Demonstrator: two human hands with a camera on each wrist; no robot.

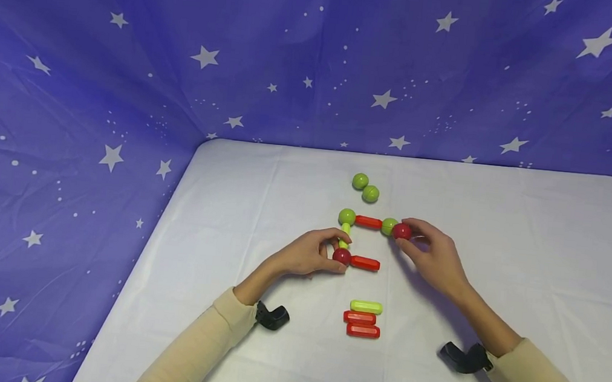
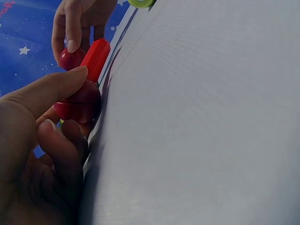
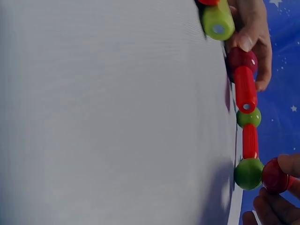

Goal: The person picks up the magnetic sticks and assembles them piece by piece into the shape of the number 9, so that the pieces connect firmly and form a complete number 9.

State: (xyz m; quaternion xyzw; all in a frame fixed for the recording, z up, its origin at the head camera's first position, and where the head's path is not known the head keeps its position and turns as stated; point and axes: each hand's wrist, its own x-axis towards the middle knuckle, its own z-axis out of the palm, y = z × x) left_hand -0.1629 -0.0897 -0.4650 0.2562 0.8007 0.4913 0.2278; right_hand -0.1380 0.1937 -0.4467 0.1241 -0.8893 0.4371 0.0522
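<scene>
A U-shaped chain of balls and rods lies on the white table. Its far-left corner is a green ball, joined by a red rod to another green ball. From that corner a yellow-green rod runs to a red ball, which bears a second red rod with a free end. My left hand holds this red ball between thumb and fingers. Pinched in my right hand is another red ball, right at the green ball on the chain's far-right end.
Two loose green balls lie beyond the chain. Nearer to me, a yellow-green rod and two red rods lie side by side. A blue star-patterned cloth hangs behind and left of the table.
</scene>
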